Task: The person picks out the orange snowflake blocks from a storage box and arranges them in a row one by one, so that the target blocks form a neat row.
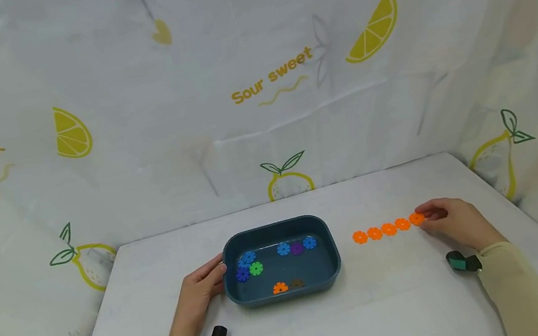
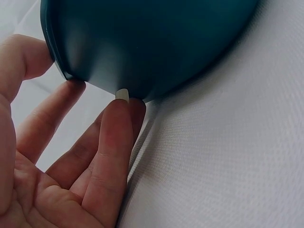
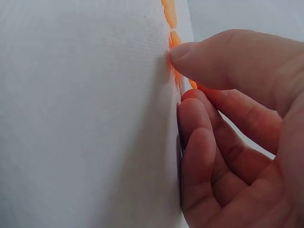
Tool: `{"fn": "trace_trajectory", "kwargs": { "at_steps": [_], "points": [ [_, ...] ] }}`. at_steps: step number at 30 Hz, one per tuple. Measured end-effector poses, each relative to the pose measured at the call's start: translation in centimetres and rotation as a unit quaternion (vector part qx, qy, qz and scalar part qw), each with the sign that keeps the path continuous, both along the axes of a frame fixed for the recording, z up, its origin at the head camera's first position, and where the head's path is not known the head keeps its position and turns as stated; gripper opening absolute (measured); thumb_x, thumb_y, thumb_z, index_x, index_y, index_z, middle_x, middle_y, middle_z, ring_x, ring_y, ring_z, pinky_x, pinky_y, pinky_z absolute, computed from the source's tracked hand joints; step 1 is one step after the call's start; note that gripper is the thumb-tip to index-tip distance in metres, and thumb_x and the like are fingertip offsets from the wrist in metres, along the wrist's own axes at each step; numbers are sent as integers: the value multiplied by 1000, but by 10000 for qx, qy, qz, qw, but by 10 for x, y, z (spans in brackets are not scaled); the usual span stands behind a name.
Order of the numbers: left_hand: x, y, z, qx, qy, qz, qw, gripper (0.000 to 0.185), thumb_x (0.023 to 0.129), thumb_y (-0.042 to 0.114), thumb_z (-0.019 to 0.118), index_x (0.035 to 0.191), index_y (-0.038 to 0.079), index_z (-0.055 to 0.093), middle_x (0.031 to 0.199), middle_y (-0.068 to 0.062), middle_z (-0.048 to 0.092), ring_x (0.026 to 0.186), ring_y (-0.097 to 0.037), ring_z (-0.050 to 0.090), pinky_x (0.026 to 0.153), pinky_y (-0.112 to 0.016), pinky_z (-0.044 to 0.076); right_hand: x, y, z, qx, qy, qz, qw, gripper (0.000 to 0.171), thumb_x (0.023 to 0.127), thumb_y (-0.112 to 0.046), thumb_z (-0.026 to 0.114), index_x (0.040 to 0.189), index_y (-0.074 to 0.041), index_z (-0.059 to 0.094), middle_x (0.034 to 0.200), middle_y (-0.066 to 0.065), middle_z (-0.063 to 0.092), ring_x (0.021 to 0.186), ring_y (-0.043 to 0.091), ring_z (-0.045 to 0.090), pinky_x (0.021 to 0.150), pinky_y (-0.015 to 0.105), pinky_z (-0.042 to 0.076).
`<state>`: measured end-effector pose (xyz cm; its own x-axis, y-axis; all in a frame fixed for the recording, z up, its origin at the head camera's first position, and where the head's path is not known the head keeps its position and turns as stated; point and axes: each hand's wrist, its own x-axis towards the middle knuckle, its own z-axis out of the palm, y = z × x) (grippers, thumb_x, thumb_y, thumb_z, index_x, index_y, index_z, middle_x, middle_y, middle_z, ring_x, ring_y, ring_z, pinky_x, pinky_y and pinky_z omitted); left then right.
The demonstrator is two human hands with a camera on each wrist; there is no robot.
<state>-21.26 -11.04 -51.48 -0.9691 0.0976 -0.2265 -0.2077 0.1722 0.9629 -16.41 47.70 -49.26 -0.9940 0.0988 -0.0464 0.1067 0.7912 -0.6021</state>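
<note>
My left hand (image 1: 201, 293) grips the left end of a dark teal plastic tray (image 1: 286, 297). In the left wrist view its thumb lies at the rim and the fingertips (image 2: 116, 118) press the outer wall. On the right, my right hand (image 1: 458, 221) pinches an orange notched plastic disc (image 1: 416, 218) between thumb and fingers, low at the table. That disc is the right end of a row of several orange discs (image 1: 389, 229). In the right wrist view the thumb (image 3: 190, 52) covers part of the orange disc.
Inside the tray lie blue discs (image 1: 283, 248), a purple disc (image 1: 296, 248), a green disc (image 1: 256, 268), an orange disc (image 1: 280, 288) and a brown disc (image 1: 296, 284). A white cloth covers the table (image 1: 330, 331); lemon-printed curtains (image 1: 166, 168) hang behind and beside it.
</note>
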Motion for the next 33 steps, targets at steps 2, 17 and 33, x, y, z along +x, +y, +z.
{"fn": "trace_trajectory", "kwargs": {
  "at_steps": [2, 17, 33],
  "points": [
    [-1, 0, -1, 13, -6, 4, 10000, 56, 98, 46, 80, 147, 22, 69, 147, -6, 70, 112, -19, 76, 93, -24, 62, 0, 0, 0, 17, -7, 4, 10000, 42, 98, -29, 81, 131, -6, 74, 114, 10, 78, 101, 21, 67, 78, 20, 51],
    [-2, -1, -2, -50, -42, 41, 10000, 55, 98, 46, 79, 147, 22, 69, 148, -6, 70, 113, -19, 76, 96, -25, 62, -1, 2, 0, 51, -27, -1, 10000, 44, 98, -33, 82, 132, -6, 74, 113, 9, 78, 101, 20, 67, 79, 22, 51],
    [-4, -3, -6, 25, 59, 47, 10000, 56, 96, 49, 81, 144, 22, 72, 144, -5, 72, 112, -18, 77, 95, -26, 63, -7, -42, 31, -130, 1070, 301, 9937, 37, 102, -33, 78, 132, -12, 74, 119, 10, 75, 103, 29, 70, 77, 14, 54]
  ]
}}
